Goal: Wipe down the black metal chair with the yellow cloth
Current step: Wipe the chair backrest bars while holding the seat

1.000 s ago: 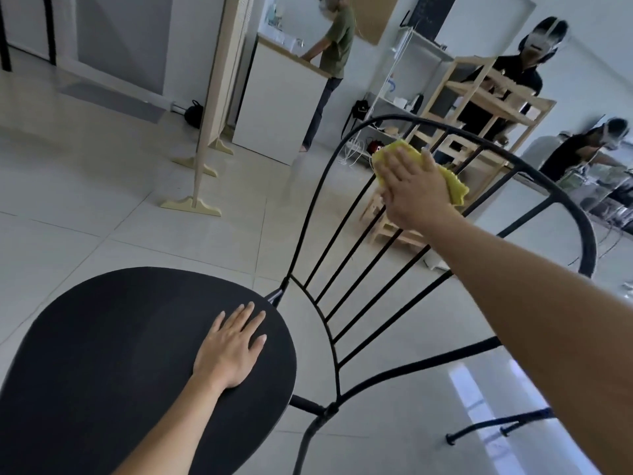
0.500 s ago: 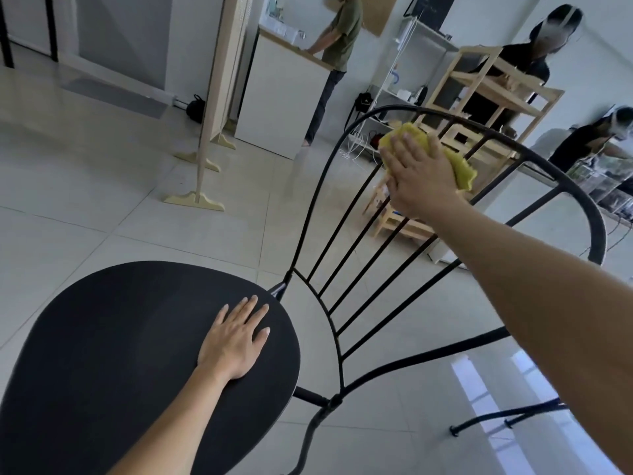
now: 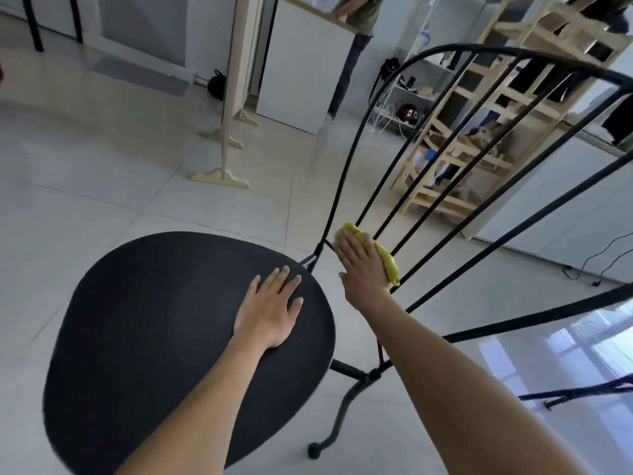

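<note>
The black metal chair point(image 3: 144, 323) fills the lower half of the head view, its round seat at the left and its barred back rising to the right. My left hand point(image 3: 270, 310) lies flat on the seat near its back edge, fingers spread, holding nothing. My right hand point(image 3: 361, 265) presses the yellow cloth point(image 3: 387, 260) against the lowest part of the back bars, just above the seat. Most of the cloth is hidden under my palm; a fold sticks out on the right.
A wooden shelf rack point(image 3: 479, 132) stands behind the chair back. A white counter point(image 3: 301, 63) with a person point(image 3: 356, 36) beside it is at the far wall. A pale wooden stand point(image 3: 222, 166) sits on the tiled floor to the left.
My right hand has slid the yellow cloth down the back bars from near the top rail to the base by the seat. My left hand stays flat on the seat.
</note>
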